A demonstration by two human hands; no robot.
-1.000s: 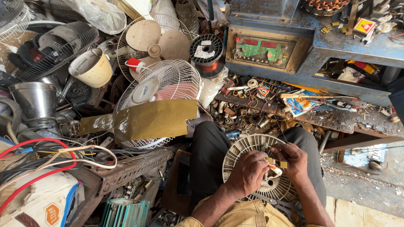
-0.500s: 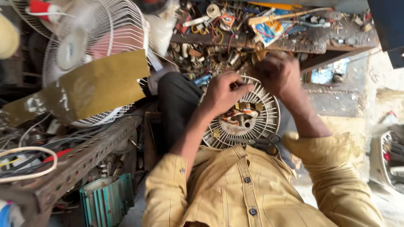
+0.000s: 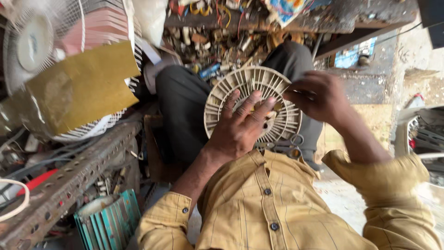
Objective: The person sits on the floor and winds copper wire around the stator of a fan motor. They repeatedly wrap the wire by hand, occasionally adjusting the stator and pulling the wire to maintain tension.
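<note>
Fan grille [image 3: 240,88] lies face-up under both hands [image 3: 238,132]

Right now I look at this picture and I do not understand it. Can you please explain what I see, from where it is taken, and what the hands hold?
No machine is here. The picture comes from a camera worn on a person's head, looking down at their own body: the yellow shirt and dark trousers belong to them. They sit in a crowded workshop. On their lap rests a round pale fan grille with many thin ribs. The left hand lies flat on its centre, fingers spread. The right hand touches the grille's right edge; it is blurred, so I cannot tell whether it holds something small. A pair of scissors lies just below the grille. To the left stand a white fan, a sheet of brown cardboard and a rusty metal bar with holes. Behind is a bench full of small parts.
</note>
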